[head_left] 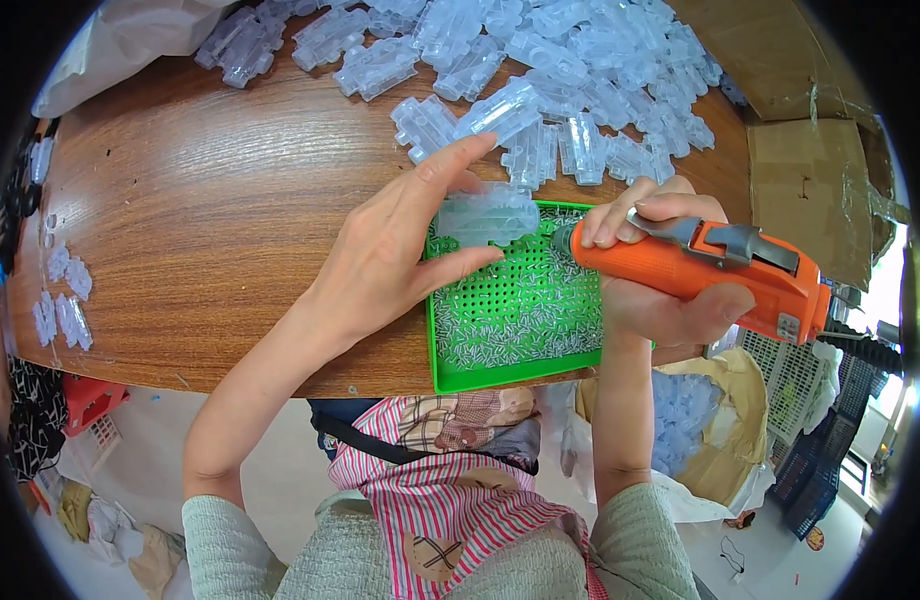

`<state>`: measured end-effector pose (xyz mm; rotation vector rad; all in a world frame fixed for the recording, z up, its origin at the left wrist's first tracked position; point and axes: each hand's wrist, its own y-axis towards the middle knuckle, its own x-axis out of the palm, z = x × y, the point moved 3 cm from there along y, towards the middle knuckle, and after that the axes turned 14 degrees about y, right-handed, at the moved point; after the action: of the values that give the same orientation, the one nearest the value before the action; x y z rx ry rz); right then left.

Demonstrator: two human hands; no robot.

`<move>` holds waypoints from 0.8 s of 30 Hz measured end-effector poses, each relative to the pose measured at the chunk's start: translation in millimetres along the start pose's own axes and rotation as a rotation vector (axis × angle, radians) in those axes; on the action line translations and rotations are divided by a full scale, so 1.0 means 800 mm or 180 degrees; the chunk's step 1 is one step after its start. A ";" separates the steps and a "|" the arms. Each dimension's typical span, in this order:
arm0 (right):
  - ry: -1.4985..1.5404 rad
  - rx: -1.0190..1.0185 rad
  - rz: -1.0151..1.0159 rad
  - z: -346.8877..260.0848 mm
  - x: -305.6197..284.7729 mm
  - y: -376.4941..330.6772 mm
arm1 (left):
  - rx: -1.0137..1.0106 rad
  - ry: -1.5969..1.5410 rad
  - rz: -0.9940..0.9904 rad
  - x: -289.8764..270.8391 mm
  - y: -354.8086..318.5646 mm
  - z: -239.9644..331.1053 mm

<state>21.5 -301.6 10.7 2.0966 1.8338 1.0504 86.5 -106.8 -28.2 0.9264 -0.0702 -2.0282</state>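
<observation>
My left hand [380, 240] reaches over the left side of a green tray [435, 350], its thumb and index finger spread wide. Between them is a clear plastic housing [488, 214], over the tray's far left corner; the thumb stays apart from it, and the other fingers are partly hidden. In my right hand [645, 285] is an orange electric screwdriver [700, 265], held nearly level, with its dark nose [563, 240] pointing left over the tray. Small metal screws [510, 335] lie scattered across the tray's perforated plate [500, 290], densest along the near side.
A large heap of clear plastic housings [570, 70] covers the far side of the brown table [230, 200]. Cardboard [810, 200] stands at the right. A few small clear pieces [70, 270] lie far left. Below right, an open bag [690, 410] holds more clear parts.
</observation>
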 end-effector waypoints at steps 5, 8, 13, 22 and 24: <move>-0.0061 0.0048 0.0163 -0.008 0.013 0.004 | -0.0023 -0.0077 -0.0013 -0.001 0.002 -0.003; 0.0376 0.0179 -0.0521 -0.048 0.034 0.024 | 0.0081 -0.0022 0.0078 0.000 0.002 -0.003; 0.0232 -0.0108 -0.0696 -0.061 0.082 0.036 | 0.0009 -0.0062 0.0023 0.000 0.000 -0.003; 0.0414 -0.0394 -0.0826 -0.009 0.079 0.042 | 0.0149 -0.0105 0.0090 0.000 0.000 -0.004; 0.0415 -0.0403 -0.0781 -0.006 0.081 0.041 | 0.0135 -0.0125 0.0095 -0.001 0.000 -0.005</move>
<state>44.7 -251.0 57.6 1.7176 1.9649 1.2265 89.0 -105.3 -30.5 0.9069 -0.1482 -2.0243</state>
